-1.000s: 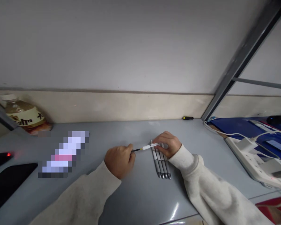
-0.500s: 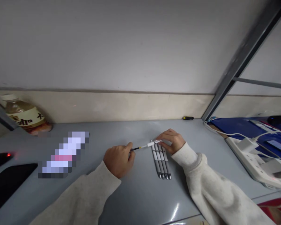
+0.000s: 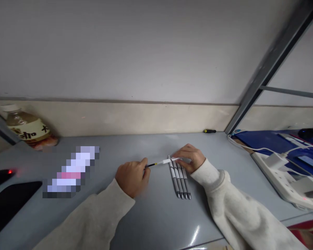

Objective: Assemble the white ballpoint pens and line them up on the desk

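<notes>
Between thumb and fingers, my left hand pinches the dark end of a thin pen refill. The refill's pale end meets a white pen barrel; whether it sits inside the barrel is too small to tell. My right hand has its fingers closed on the barrel's other end, which they partly hide. Several white and grey click pens lie side by side on the desk, just under and in front of my right hand, their silver tips toward me.
On the left stand a drink bottle and a phone with a blurred screen, with a black object nearer me. A small yellow and black screwdriver lies by the wall. A power strip with white cables is at right.
The white barrel has tilted slightly and shifted a little left. Both hands stay nearly in place with the same grips.
</notes>
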A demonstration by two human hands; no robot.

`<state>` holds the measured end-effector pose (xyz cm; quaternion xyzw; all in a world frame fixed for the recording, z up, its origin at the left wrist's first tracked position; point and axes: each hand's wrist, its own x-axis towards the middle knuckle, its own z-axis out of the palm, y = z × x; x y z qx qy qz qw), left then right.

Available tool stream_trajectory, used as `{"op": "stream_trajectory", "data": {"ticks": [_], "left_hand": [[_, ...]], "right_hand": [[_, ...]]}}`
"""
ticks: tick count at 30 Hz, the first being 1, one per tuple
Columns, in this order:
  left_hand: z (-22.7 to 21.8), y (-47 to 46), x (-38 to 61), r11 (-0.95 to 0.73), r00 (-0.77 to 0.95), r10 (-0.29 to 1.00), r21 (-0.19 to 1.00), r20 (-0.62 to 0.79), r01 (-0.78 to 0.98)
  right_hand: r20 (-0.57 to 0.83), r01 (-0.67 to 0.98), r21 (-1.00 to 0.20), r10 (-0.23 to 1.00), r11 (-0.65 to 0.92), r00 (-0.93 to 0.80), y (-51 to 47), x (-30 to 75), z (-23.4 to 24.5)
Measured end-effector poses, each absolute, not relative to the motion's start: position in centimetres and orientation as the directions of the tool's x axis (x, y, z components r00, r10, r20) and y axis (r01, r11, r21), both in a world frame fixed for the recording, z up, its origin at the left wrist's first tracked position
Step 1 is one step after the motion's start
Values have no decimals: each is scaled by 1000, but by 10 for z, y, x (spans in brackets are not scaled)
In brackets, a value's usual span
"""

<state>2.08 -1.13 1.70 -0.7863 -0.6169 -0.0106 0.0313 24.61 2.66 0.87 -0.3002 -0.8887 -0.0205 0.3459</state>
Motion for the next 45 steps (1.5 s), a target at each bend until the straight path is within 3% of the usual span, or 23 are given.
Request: {"op": "stream_trajectory", "data": {"ticks": [12,22,26,35,42,45], "left_hand": [[17,-13,23,-261,261,965,-18,35,965],[10,-13,23,-346,346,937,0,53,938],[9,-12,22,-372,372,927,-7,40,928],[8,-13,22,-427,425,903,23,71,904],[8,-14,22,-461,457,883,20,106,887],[9,-13,22,-408,402,909,39,112,912]], "right_hand": [[590,516,-258,556,817,-585,20,237,6],[650,436,-256,488,863,-583,12,224,4],[643,377,-346,510,859,-572,10,223,10],[546,380,-574,685,726,-483,7,224,10],[341,417,-704,789,575,-512,1,219,13],[328,398,-743,811,538,-484,2,220,11]]}}
